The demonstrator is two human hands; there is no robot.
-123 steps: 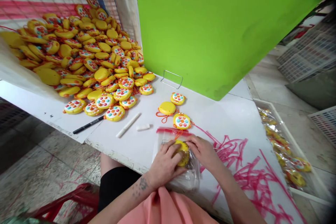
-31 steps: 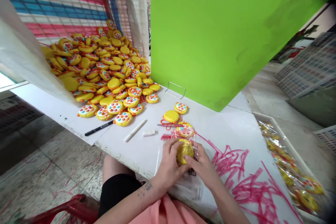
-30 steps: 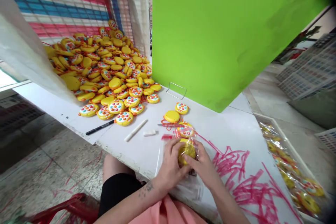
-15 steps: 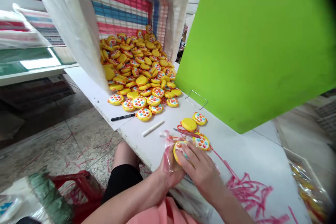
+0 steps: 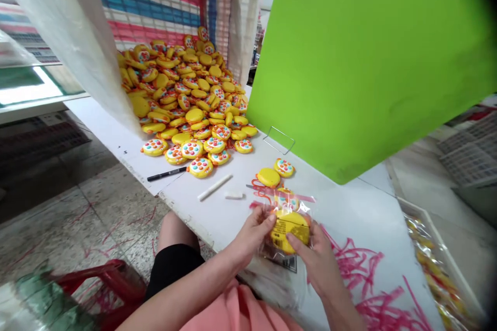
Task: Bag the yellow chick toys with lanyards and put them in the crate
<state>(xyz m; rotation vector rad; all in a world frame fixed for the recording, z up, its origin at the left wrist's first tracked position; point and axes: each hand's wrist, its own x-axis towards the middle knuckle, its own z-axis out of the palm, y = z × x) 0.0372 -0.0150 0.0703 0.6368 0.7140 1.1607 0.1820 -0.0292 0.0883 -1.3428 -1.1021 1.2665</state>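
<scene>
Between my two hands is a clear plastic bag with a round yellow toy inside, its plain yellow back facing up under dark print on the bag. My left hand pinches the bag's left side. My right hand grips its right side, thumb lying over the toy. A pink strip runs along the bag's upper edge. Just beyond lie a yellow toy with its back up and another showing coloured dots. A third toy is partly hidden behind the bag, near a slim grey-tipped tool and orange loops.
A large pile of yellow toys spills from a tipped, lined basket. A black marker, white stick and short white piece lie nearby. A green board leans at right, pink strips below, bagged toys in a crate.
The toy, earlier dotted side up and partly in the bag, now sits inside it with its back up. My hands have moved apart to either side. The whole view has shifted slightly.
</scene>
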